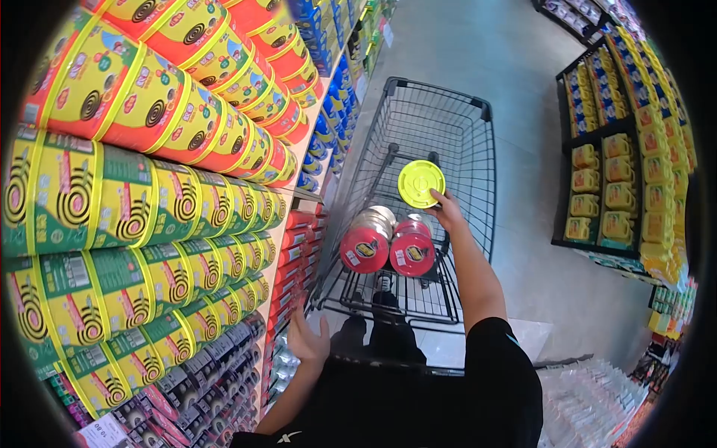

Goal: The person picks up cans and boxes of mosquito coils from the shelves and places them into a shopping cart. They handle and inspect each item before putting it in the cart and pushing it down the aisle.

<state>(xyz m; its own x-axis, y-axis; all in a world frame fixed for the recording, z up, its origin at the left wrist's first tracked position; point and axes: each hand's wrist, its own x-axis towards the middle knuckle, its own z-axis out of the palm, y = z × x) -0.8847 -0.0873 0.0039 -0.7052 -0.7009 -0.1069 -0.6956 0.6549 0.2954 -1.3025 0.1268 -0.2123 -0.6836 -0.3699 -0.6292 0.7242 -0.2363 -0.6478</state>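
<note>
My right hand (447, 211) reaches out over the shopping cart (441, 93) and grips the near edge of a round yellow-lidded tub (418, 179). The lid faces up toward me and hides the body below it. Lower in the wire basket, two clear jars with red lids lie side by side, a left jar (364, 250) and a right jar (412, 254), their lids turned toward me. My left hand (309, 336) is held low beside the shelf, fingers apart and holding nothing, close to red packages (291, 257).
Along the left, a shelf holds stacked mosquito-coil tubs, red-yellow ones (157, 112) above green-yellow ones (172, 201). Dark packs (209, 381) sit lower. Across the aisle floor (523, 134) stands a black rack (560, 157) with yellow jugs (618, 194). Clear plastic goods (590, 403) are at lower right.
</note>
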